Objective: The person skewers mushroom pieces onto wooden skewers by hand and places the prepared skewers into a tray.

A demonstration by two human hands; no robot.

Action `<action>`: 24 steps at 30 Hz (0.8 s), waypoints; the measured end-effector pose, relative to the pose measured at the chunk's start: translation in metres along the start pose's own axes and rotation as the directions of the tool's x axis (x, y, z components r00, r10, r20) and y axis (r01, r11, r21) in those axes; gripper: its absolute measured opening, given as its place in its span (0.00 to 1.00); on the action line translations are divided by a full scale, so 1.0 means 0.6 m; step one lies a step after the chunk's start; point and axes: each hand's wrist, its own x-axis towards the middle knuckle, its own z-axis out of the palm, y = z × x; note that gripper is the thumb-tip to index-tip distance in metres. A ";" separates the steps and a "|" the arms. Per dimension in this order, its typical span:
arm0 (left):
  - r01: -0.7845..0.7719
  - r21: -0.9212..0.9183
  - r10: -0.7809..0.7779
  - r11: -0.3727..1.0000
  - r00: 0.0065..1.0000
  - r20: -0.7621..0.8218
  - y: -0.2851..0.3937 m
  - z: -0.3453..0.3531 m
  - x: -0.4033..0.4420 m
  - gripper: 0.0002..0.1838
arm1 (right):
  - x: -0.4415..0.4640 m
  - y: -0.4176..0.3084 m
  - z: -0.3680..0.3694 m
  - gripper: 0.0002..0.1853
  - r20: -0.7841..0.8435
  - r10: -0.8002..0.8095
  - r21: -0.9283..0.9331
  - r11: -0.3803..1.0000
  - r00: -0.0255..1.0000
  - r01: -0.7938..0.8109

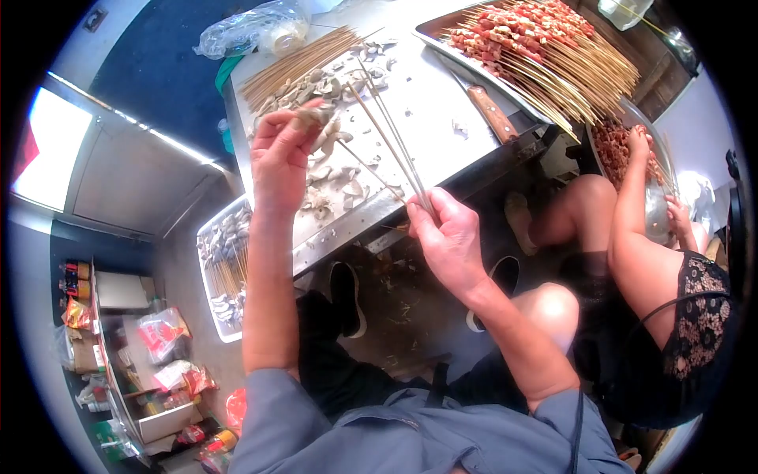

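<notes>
My left hand [283,154] is raised over the near left of the metal table, its thumb and fingers pinched on a grey mushroom piece [317,117]. My right hand [448,237] is closed round the lower ends of several thin skewers [392,141], which fan out up and left over the table. One skewer points toward my left hand; its tip is apart from the mushroom piece. Loose mushroom pieces [347,192] lie scattered under and beyond my hands. Behind them is a bundle of bare bamboo skewers [296,67].
A tray [430,33] of meat skewers and a wooden-handled knife [493,114] are on the table's right. At lower left is a white tray [207,296] of mushroom skewers. A co-worker's hands [641,142] are at a bowl of meat [620,154]. Boxes [122,290] stand far left.
</notes>
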 end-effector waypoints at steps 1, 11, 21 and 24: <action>0.060 0.033 -0.062 0.998 0.996 0.066 -0.002 -0.001 -0.003 0.04 | 0.000 0.002 -0.001 0.05 0.000 0.000 0.000 1.000 1.000 0.000; 0.032 0.697 0.105 0.717 0.983 -0.153 0.003 -0.083 0.045 0.09 | 0.015 -0.010 -0.011 0.05 -0.056 0.005 0.019 1.000 0.998 -0.004; -0.148 0.987 0.107 -0.064 0.982 0.154 -0.040 -0.091 0.099 0.10 | 0.019 -0.004 -0.007 0.06 -0.053 0.026 0.025 0.999 0.998 -0.025; -0.093 0.995 0.135 0.023 0.987 0.089 -0.036 -0.091 0.088 0.08 | 0.020 -0.008 -0.008 0.06 -0.052 0.042 0.039 0.998 0.998 -0.040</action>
